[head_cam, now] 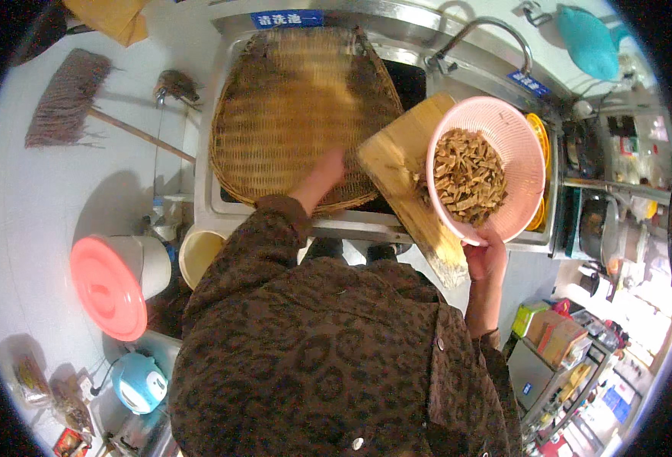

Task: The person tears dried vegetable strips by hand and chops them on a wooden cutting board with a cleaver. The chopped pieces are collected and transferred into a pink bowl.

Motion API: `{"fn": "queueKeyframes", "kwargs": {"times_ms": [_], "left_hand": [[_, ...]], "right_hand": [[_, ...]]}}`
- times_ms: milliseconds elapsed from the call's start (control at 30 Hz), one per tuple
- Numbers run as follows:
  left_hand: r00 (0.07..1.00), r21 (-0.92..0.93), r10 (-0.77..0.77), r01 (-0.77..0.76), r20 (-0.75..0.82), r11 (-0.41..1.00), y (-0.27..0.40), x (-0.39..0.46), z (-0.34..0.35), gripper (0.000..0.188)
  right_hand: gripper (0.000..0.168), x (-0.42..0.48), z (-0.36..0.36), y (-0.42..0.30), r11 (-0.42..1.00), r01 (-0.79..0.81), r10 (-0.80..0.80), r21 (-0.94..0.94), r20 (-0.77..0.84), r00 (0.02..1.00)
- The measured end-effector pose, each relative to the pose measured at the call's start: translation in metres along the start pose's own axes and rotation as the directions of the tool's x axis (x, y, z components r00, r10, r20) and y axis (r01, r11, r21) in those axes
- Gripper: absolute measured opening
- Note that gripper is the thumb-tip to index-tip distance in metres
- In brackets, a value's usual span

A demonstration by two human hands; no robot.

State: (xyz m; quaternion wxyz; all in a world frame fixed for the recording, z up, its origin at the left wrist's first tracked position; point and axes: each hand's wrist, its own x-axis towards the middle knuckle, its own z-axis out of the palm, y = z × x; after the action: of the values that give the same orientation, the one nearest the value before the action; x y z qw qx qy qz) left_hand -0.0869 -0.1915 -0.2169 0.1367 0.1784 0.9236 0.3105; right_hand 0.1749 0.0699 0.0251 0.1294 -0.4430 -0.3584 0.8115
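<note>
My right hand [485, 260] grips the near rim of a pink plastic colander [521, 171]. Inside it lies a heap of brown cut pieces [467, 177], perhaps dried food. Beneath the colander, a thick wooden board [396, 148] slants across the metal sink's edge. My left hand [325, 174] is blurred over the near part of a large woven bamboo tray [290, 125]; its fingers are indistinct, and I cannot tell whether they touch the weave. The tray covers much of the left sink basin.
A curved metal faucet [493, 23] rises behind the sink rim [358, 224]. Yellow plastic baskets [537, 214] sit right of the colander. At left are a mop [70, 97], a cream bucket [199, 257] and a white bucket with a pink lid [107, 288]. Shelves [615, 185] stand at right.
</note>
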Motion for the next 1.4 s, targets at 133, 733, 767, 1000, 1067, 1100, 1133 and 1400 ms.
{"fn": "queueKeyframes", "kwargs": {"times_ms": [133, 733, 767, 1000, 1067, 1100, 1133, 1400], "left_hand": [[0.956, -0.316, -0.294, 0.285, 0.018, 0.905, 0.012, 0.009, -0.077, 0.019], [0.896, -0.013, 0.441, -0.442, -0.051, 0.897, 0.046, -0.109, -0.117, 0.014], [0.902, 0.054, 0.431, -0.432, 0.033, 0.900, 0.048, -0.124, -0.116, 0.013], [0.898, 0.360, 0.394, -0.440, 0.197, 0.823, 0.066, -0.162, -0.077, 0.011], [0.917, 0.395, 0.335, -0.397, 0.218, 0.829, 0.072, -0.170, -0.075, 0.011], [0.928, 0.416, 0.288, -0.364, 0.236, 0.833, 0.070, -0.169, -0.085, 0.011], [0.938, 0.433, 0.242, -0.331, 0.248, 0.838, 0.071, -0.171, -0.090, 0.011], [0.955, 0.428, 0.164, -0.260, 0.247, 0.866, 0.061, -0.182, -0.103, 0.017]], "right_hand": [[0.028, 0.002, 0.006, 0.011, 0.998, 0.062, -0.061, 0.030, -0.048, 0.997], [0.021, 0.012, -0.001, 0.007, 0.999, 0.048, -0.048, -0.003, -0.063, 0.997], [0.021, 0.012, 0.000, 0.008, 0.999, 0.046, -0.046, -0.013, -0.067, 0.997], [0.027, 0.019, 0.006, -0.003, 0.991, -0.067, 0.069, -0.119, 0.018, 0.997], [0.030, 0.016, 0.023, 0.000, 0.985, -0.092, 0.098, -0.144, 0.033, 0.995], [0.032, 0.016, 0.041, 0.011, 0.984, -0.102, 0.109, -0.143, 0.039, 0.993], [0.036, 0.018, 0.055, 0.017, 0.969, -0.117, 0.141, -0.218, 0.096, 0.985], [0.022, 0.054, 0.184, 0.137, 0.883, -0.089, 0.264, -0.461, 0.330, 0.906]]}}
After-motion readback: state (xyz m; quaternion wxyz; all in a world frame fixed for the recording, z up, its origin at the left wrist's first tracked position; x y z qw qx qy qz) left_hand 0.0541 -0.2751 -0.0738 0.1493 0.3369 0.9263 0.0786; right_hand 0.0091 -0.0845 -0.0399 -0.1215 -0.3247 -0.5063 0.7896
